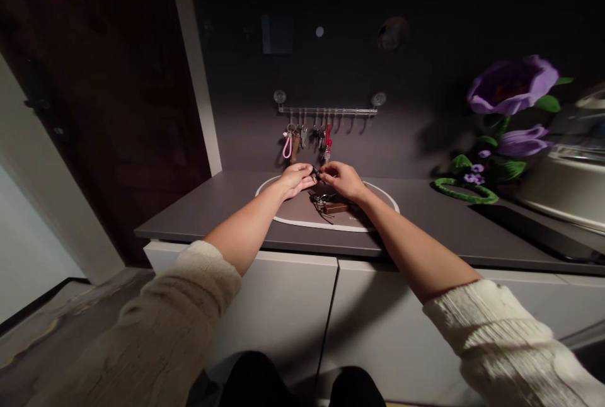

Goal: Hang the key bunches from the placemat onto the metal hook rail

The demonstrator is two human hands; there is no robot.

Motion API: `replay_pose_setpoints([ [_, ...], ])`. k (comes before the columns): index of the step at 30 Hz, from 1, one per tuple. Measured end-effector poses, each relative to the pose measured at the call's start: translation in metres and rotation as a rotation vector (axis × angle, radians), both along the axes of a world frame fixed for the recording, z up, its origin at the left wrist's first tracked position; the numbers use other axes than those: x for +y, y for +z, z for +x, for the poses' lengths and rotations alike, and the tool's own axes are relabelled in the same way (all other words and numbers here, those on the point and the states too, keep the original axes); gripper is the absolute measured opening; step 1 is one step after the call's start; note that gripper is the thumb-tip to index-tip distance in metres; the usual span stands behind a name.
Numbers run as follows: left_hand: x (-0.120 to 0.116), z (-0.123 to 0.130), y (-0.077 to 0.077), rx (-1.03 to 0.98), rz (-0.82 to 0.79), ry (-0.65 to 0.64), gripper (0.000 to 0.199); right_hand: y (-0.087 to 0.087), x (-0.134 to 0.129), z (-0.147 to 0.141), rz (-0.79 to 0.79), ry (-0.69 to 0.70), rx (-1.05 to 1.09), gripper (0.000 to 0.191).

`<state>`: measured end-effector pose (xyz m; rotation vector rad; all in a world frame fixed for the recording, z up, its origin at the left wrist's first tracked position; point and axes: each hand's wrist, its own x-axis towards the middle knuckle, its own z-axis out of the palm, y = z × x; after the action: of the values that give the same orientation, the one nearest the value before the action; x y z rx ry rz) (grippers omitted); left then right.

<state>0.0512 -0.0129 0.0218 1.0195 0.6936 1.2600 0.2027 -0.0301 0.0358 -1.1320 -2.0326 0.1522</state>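
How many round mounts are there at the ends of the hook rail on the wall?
2: the left mount at the left end of the hook rail, the right mount at its right end. Neither is hidden.

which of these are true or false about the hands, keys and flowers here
1. The left hand and right hand meet at a small dark item. True.
2. The larger purple flower is left of the rail. False: it is to the right.
3. A pink loop hangs below the rail. True.
4. The brown fob lies on the floor. False: it lies on the mat.
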Motion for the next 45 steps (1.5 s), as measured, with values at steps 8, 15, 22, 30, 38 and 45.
replay_pose_setpoints([
  [8, -0.003, 0.001, 0.000, -0.008, 0.027, -0.029, 0.008, 0.000, 0.002, 0.001, 0.128, 0.000, -0.060, 0.016],
  [15, -0.003, 0.000, 0.000, -0.015, 0.027, -0.046, 0.009, 0.001, 0.003, 0.004, 0.152, -0.026, -0.043, 0.016],
  [22, -0.006, 0.000, 0.003, 0.016, 0.030, -0.029, 0.006, -0.003, 0.009, 0.005, 0.134, -0.044, 0.065, 0.018],
  [30, 0.000, -0.001, -0.004, 0.204, 0.134, -0.019, 0.010, -0.007, 0.018, 0.008, 0.050, 0.062, 0.243, 0.022],
  [38, 0.004, 0.003, -0.012, 0.573, 0.405, 0.194, 0.018, -0.004, 0.018, 0.013, 0.027, 0.063, 0.367, 0.023],
  [45, 0.003, 0.001, -0.019, 0.997, 0.765, 0.408, 0.021, -0.005, 0.020, 0.019, 0.037, 0.030, 0.454, 0.027],
])
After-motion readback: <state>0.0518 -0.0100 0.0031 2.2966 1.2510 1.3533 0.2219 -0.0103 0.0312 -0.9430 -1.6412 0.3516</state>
